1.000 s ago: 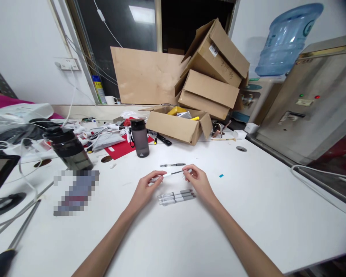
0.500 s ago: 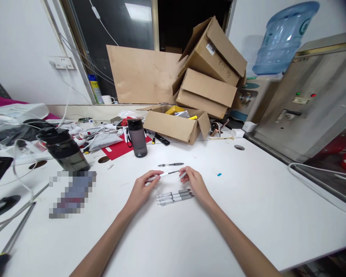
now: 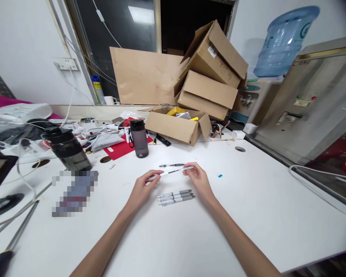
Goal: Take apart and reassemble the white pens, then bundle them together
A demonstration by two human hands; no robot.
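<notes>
My left hand (image 3: 145,186) is closed on the white barrel of a pen (image 3: 163,173), whose dark refill end points right. My right hand (image 3: 198,177) pinches a light-coloured pen part (image 3: 187,168) at the tip of that refill. Just behind them, a dark pen (image 3: 171,165) lies on the white table (image 3: 173,238). Nearer to me, between my forearms, several white and grey pens (image 3: 175,197) lie side by side.
A dark bottle (image 3: 139,138) and an open cardboard box (image 3: 175,127) stand behind my hands. At the left are a larger bottle (image 3: 69,150), cables and a screwdriver (image 3: 2,259). A small blue piece (image 3: 220,176) lies to the right.
My right hand has moved slightly up and right. The light part in it has turned from pointing down-left to nearly in line with the pen in my left hand.
</notes>
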